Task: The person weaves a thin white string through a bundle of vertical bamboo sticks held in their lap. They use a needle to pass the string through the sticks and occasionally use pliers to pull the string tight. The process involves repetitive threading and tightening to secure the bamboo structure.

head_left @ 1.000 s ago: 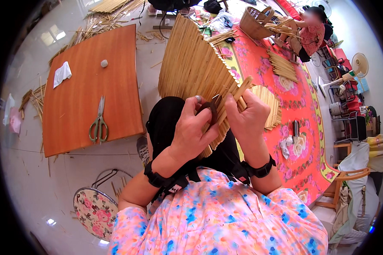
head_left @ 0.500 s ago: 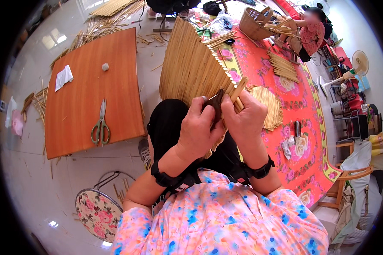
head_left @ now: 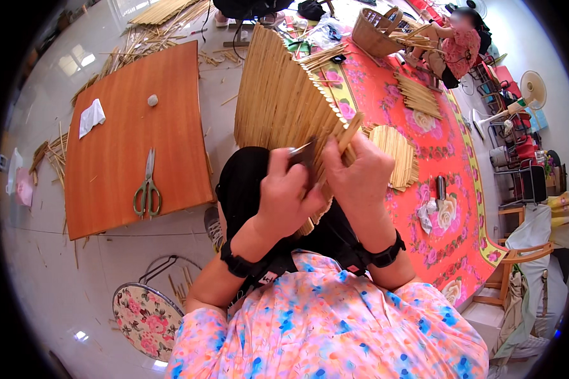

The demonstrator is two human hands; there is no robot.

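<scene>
Both hands are raised over the lap at the lower edge of a fan-shaped panel of bamboo slats (head_left: 284, 101); the left hand (head_left: 289, 196) is closed around a dark tool with a thin metal tip (head_left: 301, 151); the right hand (head_left: 360, 177) grips one protruding slat (head_left: 348, 131). Scissors (head_left: 146, 189) lie on the orange bench (head_left: 139, 107) to the left; a round slat mat (head_left: 395, 146) rests on the red floral cloth (head_left: 423, 158).
</scene>
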